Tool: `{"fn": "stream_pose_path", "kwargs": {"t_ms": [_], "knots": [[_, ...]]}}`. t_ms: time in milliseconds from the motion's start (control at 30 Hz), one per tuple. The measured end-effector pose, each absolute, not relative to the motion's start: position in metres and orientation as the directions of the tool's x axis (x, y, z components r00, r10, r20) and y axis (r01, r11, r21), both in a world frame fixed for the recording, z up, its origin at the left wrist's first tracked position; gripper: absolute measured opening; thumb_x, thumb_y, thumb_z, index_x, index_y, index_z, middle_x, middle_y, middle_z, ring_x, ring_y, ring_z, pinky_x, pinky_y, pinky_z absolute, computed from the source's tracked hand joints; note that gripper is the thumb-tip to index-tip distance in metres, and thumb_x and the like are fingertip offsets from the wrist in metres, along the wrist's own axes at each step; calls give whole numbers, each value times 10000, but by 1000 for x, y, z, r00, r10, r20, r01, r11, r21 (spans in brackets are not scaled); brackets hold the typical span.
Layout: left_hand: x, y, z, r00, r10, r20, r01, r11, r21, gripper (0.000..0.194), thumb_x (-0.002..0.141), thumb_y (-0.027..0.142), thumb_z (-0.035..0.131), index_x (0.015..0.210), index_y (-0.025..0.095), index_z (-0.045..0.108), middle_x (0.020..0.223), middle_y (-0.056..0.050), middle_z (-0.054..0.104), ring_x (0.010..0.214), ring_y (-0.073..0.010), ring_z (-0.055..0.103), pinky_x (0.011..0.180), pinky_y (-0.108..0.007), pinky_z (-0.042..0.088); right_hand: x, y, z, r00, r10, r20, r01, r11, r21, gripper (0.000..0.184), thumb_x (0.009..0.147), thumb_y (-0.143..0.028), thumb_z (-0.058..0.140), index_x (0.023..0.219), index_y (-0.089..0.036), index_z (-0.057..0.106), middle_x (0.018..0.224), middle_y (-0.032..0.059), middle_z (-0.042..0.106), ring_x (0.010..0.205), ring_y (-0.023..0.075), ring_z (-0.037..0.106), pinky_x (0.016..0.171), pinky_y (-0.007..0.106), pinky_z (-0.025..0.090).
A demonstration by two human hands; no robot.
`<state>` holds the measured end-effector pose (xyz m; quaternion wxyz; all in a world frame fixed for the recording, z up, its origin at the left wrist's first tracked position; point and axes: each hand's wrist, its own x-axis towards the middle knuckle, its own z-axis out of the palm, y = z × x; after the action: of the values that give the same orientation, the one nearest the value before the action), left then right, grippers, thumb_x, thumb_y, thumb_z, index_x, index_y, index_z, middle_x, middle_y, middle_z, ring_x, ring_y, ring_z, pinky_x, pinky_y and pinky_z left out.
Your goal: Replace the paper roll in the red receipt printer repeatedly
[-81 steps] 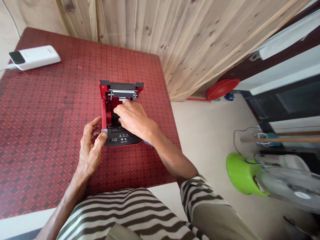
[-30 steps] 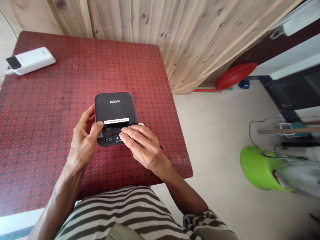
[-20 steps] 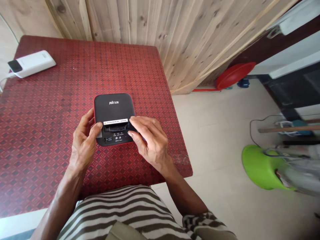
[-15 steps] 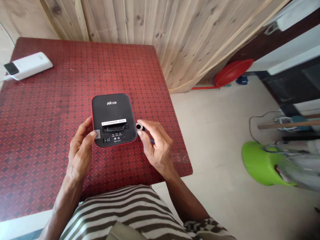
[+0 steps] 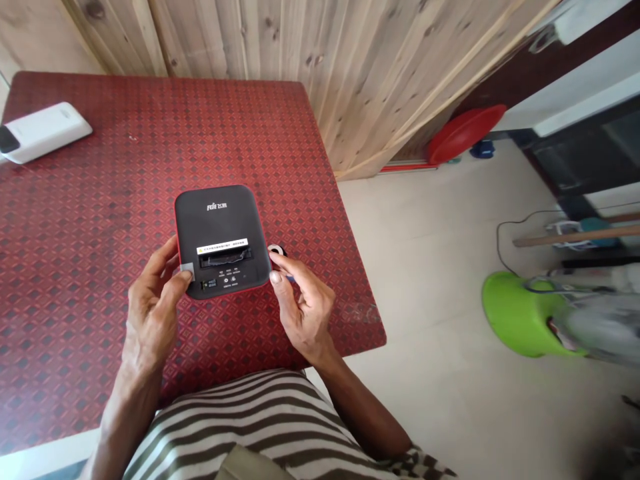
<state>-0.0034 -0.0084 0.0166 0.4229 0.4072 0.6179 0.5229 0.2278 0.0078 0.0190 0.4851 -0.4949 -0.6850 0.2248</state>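
A small black printer [image 5: 220, 227] with red sides lies face up near the front of the table, with a white warning strip above a dark slot and small buttons below. My left hand [image 5: 155, 300] grips its lower left edge, the thumb on a pale tab [image 5: 186, 270] at the corner. Against the right edge, the thumb and forefinger of my right hand [image 5: 307, 303] are closed on the printer's side. Just behind that forefinger shows a small white and black ring-shaped thing [image 5: 275, 250], partly hidden. Something blue peeks out under the right hand.
A white device [image 5: 47, 131] with a dark end rests at the back left of the red patterned table [image 5: 200, 133]. Wooden boards [image 5: 280, 40] stand behind it. On the floor to the right are a green stool [image 5: 520, 313], a red basin [image 5: 467, 133] and a wooden pole [image 5: 575, 235].
My right fingers have left the ring-shaped thing and now press the printer's right edge. The view has shifted slightly; the left hand keeps its hold.
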Motion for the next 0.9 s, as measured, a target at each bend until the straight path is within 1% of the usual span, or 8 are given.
{"fn": "stream_pose_path", "kwargs": {"t_ms": [333,500,600,667,733,800,867,900], "knots": [[9,-4,26,-392,909,-146,-45,140,989,487,966,370,792,1452,345,796,1433,-15,806,1315,-286,755,1179,-441,596,225,9,17,-28,878,478,451,438,-778,298,1120,-198,649,1386,-234,777,1194,86,887,988,199,863,896,338,726],[13,-2,22,-454,880,-141,-53,131,990,445,920,315,785,1363,341,823,1345,-22,833,1294,-299,766,1155,-471,614,221,5,9,31,882,469,427,413,-805,329,1121,-221,658,1439,-249,737,1269,95,876,1067,215,879,915,339,740],[13,-4,16,-440,890,-120,-26,121,992,483,967,329,752,1450,334,780,1430,-36,802,1350,-301,748,1171,-467,600,223,5,7,47,889,455,411,398,-820,350,1127,-242,658,1475,-246,700,1318,105,863,1149,227,871,960,352,739],[11,-7,13,-420,903,-90,12,104,994,506,1007,366,730,1510,313,746,1486,-50,775,1362,-291,741,1171,-435,590,228,12,13,16,879,477,452,419,-788,288,1135,-227,647,1410,-249,731,1241,84,881,1082,210,878,940,340,735],[8,-9,11,-400,915,-45,76,82,994,520,1032,409,716,1538,293,723,1496,-65,767,1344,-284,745,1148,-413,596,232,25,26,-33,845,533,518,471,-714,219,1140,-202,641,1305,-257,774,1135,56,890,994,191,869,922,336,721],[5,-9,9,-383,924,2,147,59,987,533,1037,440,713,1543,272,714,1477,-77,773,1324,-286,748,1114,-404,610,231,45,43,-152,799,582,562,554,-614,187,1145,-190,644,1231,-247,800,1111,52,883,998,191,844,960,351,695],[3,-8,7,-367,930,36,195,39,980,544,1034,454,709,1539,252,709,1440,-82,788,1294,-283,756,1083,-396,620,220,69,60,-382,760,526,571,641,-513,182,1150,-184,640,1218,-213,806,1176,76,872,1087,209,814,1039,374,655],[2,-7,7,-359,932,47,200,27,979,553,1033,459,703,1542,242,703,1421,-85,795,1269,-279,764,1068,-393,623,210,81,68,-521,740,425,578,672,-462,193,1154,-176,626,1226,-197,804,1206,89,864,1127,222,795,1065,385,635]]}}
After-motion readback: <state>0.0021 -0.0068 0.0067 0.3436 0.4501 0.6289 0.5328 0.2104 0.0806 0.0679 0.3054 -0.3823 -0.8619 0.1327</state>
